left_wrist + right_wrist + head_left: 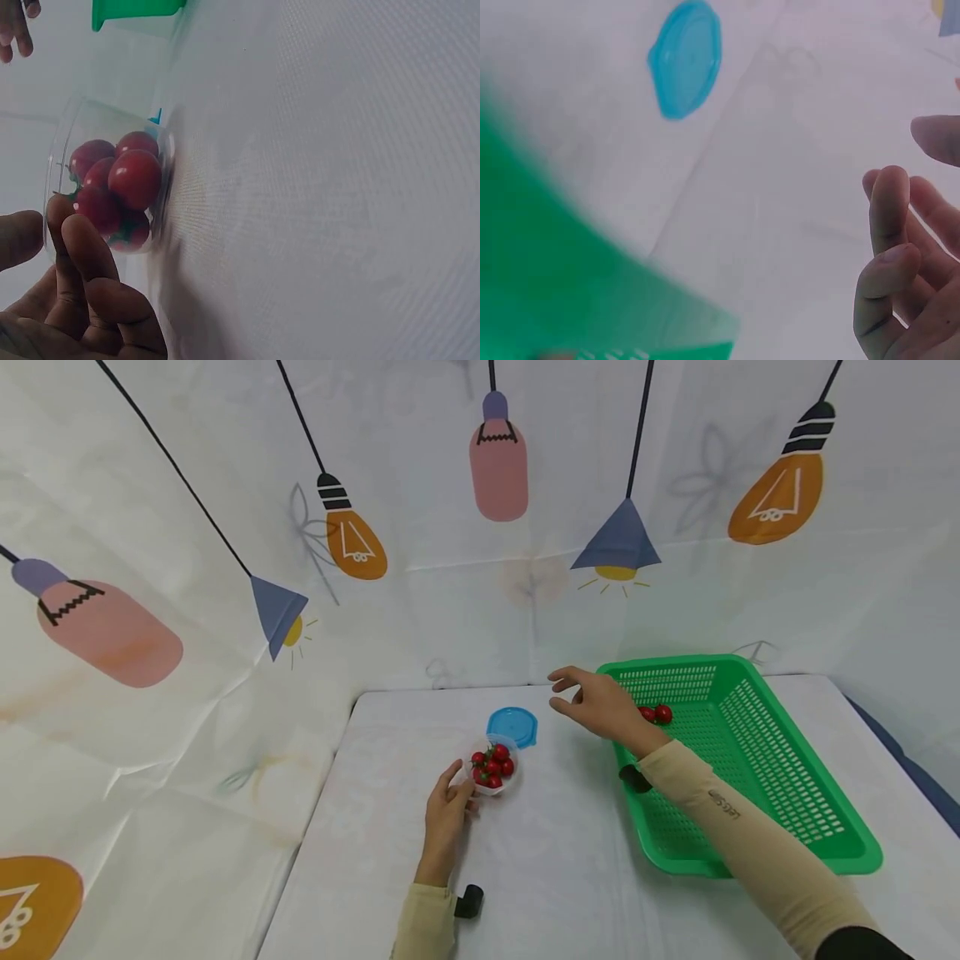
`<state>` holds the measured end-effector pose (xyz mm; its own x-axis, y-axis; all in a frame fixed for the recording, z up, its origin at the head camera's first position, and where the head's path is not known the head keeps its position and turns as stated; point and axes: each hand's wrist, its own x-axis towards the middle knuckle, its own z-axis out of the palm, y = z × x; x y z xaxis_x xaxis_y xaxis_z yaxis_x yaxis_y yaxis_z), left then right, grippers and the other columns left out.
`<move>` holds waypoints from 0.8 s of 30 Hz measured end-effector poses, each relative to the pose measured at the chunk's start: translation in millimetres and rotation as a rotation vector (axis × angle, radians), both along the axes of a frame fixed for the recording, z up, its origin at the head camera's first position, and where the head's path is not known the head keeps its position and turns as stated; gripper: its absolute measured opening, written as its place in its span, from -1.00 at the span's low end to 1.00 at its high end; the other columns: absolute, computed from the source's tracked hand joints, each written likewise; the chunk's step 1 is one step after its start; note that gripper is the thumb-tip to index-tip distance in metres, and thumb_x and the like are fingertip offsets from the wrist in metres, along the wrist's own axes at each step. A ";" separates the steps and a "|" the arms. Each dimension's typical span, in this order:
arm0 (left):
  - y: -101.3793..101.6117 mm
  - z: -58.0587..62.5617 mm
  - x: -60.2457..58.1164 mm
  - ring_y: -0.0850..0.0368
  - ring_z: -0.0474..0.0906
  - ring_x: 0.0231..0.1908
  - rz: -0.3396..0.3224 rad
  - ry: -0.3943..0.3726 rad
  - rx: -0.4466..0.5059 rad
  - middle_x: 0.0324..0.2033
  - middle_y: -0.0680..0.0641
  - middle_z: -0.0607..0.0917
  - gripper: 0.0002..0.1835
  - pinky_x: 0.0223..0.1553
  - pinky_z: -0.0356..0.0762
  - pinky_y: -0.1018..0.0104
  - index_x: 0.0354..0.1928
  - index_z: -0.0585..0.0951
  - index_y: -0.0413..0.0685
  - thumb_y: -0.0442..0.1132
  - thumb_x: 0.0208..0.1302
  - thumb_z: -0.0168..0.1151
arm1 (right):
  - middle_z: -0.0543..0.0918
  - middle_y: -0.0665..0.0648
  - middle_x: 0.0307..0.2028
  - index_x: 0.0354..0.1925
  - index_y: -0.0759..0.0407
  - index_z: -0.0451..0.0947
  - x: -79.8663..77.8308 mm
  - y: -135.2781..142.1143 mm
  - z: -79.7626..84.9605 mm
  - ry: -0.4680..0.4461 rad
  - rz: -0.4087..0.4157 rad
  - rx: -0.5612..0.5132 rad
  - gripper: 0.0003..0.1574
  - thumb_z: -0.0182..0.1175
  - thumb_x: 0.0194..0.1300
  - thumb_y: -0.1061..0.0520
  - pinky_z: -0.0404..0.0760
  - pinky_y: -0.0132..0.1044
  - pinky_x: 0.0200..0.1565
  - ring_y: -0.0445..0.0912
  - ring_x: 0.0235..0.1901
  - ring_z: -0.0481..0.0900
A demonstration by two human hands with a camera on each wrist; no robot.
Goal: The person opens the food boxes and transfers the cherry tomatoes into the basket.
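A small clear plastic tub (90, 112) of cherry tomatoes (492, 766) stands on the white table. My left hand (448, 810) is at its near left side, holding the tub by its rim. In the left wrist view the thumb (19, 238) is at the rim and the curled fingers (88, 247) lie against the outer wall. Several red tomatoes with green stems (135, 180) show through the plastic. My right hand (596, 702) hovers in the air by the green basket's left rim, fingers loosely bent with nothing between them. In the right wrist view its fingers (890, 210) stand apart from the thumb.
Behind the tub lies a round blue lid (513, 727) with a small tab. A large green perforated basket (806, 752) takes up the table's right side. Red tomatoes (663, 714) lie in its far left part, partly behind my right wrist. A patterned white cloth (450, 627) hangs behind the table.
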<state>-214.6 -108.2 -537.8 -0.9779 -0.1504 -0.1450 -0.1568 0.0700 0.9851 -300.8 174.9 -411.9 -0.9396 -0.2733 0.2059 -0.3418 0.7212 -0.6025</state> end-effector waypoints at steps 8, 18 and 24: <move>1.7 0.9 -2.2 0.05 0.58 -0.38 0.007 0.001 -0.016 -0.30 -0.16 0.70 -0.44 -0.27 0.50 0.29 0.47 0.39 0.10 -0.17 0.47 0.19 | 0.74 0.13 0.01 0.26 0.06 0.54 6.5 -26.6 -3.4 -0.047 0.100 0.003 -0.46 0.34 0.37 0.00 0.59 -0.26 -0.38 -0.04 -0.24 0.64; 2.7 2.3 -6.2 0.02 0.57 -0.41 -0.009 0.009 -0.027 -0.33 -0.24 0.71 -0.41 -0.23 0.50 0.25 0.50 0.34 0.02 -0.20 0.49 0.17 | 0.73 0.11 0.01 0.24 0.05 0.55 7.1 -50.4 -18.8 -0.148 0.220 0.095 -0.49 0.33 0.36 0.02 0.65 -0.17 -0.21 -0.06 -0.18 0.69; 5.8 24.4 -1.1 -0.26 0.58 -0.33 -0.040 0.014 -0.034 -0.30 -0.40 0.67 -0.42 -0.21 0.55 0.14 0.49 0.32 -0.18 -0.31 0.49 0.14 | 0.74 0.14 -0.01 0.22 0.10 0.57 7.3 -61.3 -26.2 -0.170 0.244 0.124 -0.50 0.34 0.36 0.03 0.67 -0.07 -0.15 0.01 -0.11 0.71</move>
